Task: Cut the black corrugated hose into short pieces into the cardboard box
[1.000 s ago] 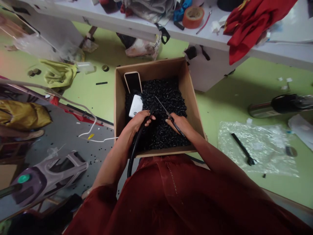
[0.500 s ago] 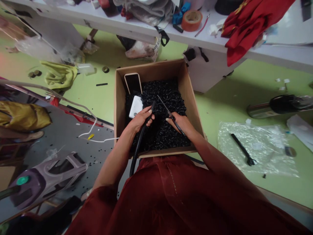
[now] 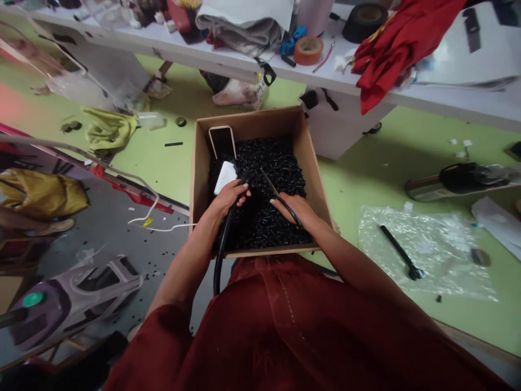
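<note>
My left hand (image 3: 230, 197) is closed around a black corrugated tube (image 3: 221, 258), which runs down out of the box towards my lap. In my right hand (image 3: 300, 209) is a pair of scissors (image 3: 269, 182), its long blades pointing up and left, apart from the tube. Both hands are over a cardboard box (image 3: 312, 165) holding a mass of short black tube pieces (image 3: 271, 155). A white device (image 3: 225, 177) lies on the pieces beside my left hand. Against the box's back left wall leans a dark-screened phone (image 3: 223, 142) with a light frame.
A white cable (image 3: 179, 228) reaches the box's left side. Beyond, a cluttered table (image 3: 325, 76) carries orange tape (image 3: 308, 50) and red cloth (image 3: 391, 49). On the right lie a plastic sheet (image 3: 443, 244) and a metal flask (image 3: 425, 182). A purple-grey stool (image 3: 89, 293) stands left.
My left hand and the tube have moved slightly left and down. The scissors have shifted slightly left and lower in the right hand. The whole view has also shifted a little.
</note>
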Motion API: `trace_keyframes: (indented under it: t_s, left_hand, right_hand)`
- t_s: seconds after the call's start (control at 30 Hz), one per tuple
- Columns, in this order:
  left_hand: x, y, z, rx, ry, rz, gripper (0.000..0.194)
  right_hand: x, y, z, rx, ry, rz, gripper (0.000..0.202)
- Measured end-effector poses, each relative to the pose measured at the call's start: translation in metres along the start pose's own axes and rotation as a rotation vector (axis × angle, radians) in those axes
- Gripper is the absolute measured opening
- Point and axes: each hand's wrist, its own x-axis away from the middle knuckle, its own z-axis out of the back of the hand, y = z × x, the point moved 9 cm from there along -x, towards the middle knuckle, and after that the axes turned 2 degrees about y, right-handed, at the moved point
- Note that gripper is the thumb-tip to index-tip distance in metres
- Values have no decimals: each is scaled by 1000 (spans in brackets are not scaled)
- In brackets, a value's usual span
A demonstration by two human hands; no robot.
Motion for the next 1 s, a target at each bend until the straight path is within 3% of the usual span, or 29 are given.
trace_keyframes:
  t_s: [0.13,0.4,0.5,0.6,0.73,1.0]
  left_hand:
    - [8,10,0,-29,21,4,10]
    - [56,90,-27,0,10,-281,27]
    - [66,102,-34,28,29,-348,30]
    - [61,89,-29,111,53,-324,25]
    - [47,56,-21,246,24,-195,20]
    - [52,23,-33,321,-44,-96,12]
  right_hand:
    - [6,-4,3,46,2,21,48]
    - [9,-9,-5,87,25,138,45]
    - [10,-12,-5,111,32,147,45]
    - [11,-12,-2,116,58,129,46]
    - [6,-6,-4,113,56,68,48]
    - [-12,17,-8,50,98,-105,50]
